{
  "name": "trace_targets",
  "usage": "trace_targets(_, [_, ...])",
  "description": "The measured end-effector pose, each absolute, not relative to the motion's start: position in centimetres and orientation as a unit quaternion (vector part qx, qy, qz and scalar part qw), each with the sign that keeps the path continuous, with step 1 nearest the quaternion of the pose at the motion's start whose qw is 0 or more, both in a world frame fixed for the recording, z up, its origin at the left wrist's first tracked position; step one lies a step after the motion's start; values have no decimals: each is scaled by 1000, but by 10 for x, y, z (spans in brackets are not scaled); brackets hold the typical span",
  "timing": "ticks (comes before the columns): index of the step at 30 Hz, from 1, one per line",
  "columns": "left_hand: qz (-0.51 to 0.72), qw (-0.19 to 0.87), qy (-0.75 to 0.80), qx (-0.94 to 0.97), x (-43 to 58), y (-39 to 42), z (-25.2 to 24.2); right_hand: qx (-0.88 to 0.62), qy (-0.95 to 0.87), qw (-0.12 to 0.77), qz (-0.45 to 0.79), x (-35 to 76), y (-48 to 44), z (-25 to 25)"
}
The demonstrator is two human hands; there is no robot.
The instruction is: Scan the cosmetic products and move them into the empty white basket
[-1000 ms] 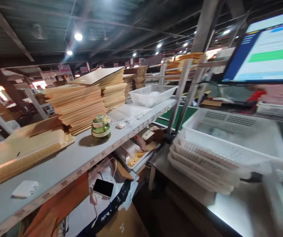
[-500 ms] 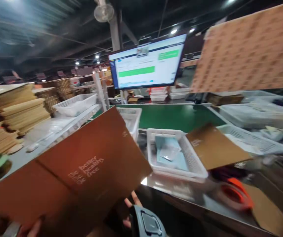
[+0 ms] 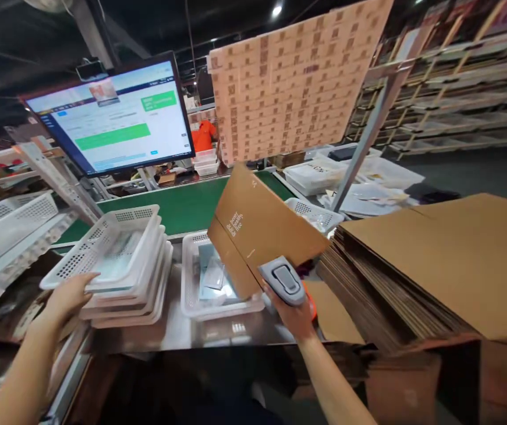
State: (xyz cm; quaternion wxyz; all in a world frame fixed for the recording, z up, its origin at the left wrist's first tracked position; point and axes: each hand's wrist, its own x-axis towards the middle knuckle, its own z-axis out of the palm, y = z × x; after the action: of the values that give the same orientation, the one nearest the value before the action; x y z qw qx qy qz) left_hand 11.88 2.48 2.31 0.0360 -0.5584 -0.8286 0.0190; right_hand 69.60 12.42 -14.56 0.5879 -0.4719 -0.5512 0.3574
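Observation:
My left hand (image 3: 69, 295) grips the near rim of the top white plastic basket (image 3: 69, 268) in a stack at the left. Clear plastic packaging shows inside that basket. My right hand (image 3: 295, 313) is at the lower edge of a folded brown cardboard sheet (image 3: 271, 218) with white print, its fingers partly hidden. The sheet stands tilted over another white basket (image 3: 190, 277), which holds a light blue sheet and a clear packet (image 3: 213, 273). A grey device (image 3: 284, 280) sits over the back of my right hand.
A stack of flat cardboard (image 3: 448, 254) rises at the right. Behind the baskets runs a green conveyor belt (image 3: 169, 203). A monitor (image 3: 115, 118) and a large patterned board (image 3: 288, 88) hang above. A person in orange (image 3: 203, 136) is in the background.
My view has swung right. The cardboard sheet has moved from the left to over the middle basket. My left hand has left the sheet and come to the basket stack.

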Motion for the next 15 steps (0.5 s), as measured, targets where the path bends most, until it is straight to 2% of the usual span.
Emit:
trace_targets(2, [53, -32, -828, -557, 96, 37, 28, -460, -566, 586, 354, 684, 137, -155])
trace_targets(4, [52, -26, -826, -561, 90, 46, 38, -456, -580, 581, 346, 674, 142, -163])
trace_targets(8, [12, 122, -789, -602, 124, 61, 64, -481, -588, 560, 330, 660, 150, -173])
trace_targets(11, [-39, 231, -774, -588, 191, 68, 71, -492, -608, 524, 336, 658, 161, -177])
trace_targets(13, [-51, 205, -765, -608, 252, 70, 62, -500, -616, 503, 343, 659, 162, -181])
trace_targets(15, [-31, 108, -737, -667, 319, 74, 38, -513, -610, 495, 345, 662, 152, -185])
